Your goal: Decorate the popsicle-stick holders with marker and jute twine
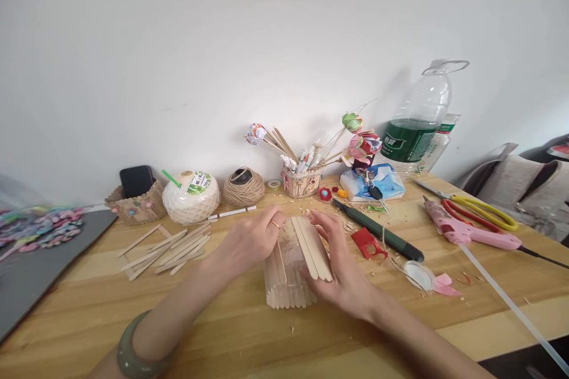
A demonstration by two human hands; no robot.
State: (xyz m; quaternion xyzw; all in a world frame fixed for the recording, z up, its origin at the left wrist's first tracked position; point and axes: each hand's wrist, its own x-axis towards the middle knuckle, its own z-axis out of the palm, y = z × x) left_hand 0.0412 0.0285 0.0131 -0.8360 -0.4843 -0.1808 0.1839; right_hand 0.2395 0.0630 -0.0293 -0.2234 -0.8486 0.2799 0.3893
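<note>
A clear plastic box [291,257] stands on the wooden table, its sides lined with pale craft sticks. My right hand [340,272] is wrapped round its right side, thumb near the front and fingers at the back. Two craft sticks [311,248] lie side by side along the right part of the top. My left hand [260,233] is closed at the far left edge, fingers curled down. From under those fingers a single craft stick [281,260] runs toward me along the left edge. The left fingertips are partly hidden.
Loose craft sticks [171,251] lie left. Behind are a twine ball [244,187], a wrapped coconut [191,196] and a decorated pen holder [302,181]. Right are a dark green cutter [382,231], pink glue gun [471,231], scissors [484,213] and large bottle [415,124].
</note>
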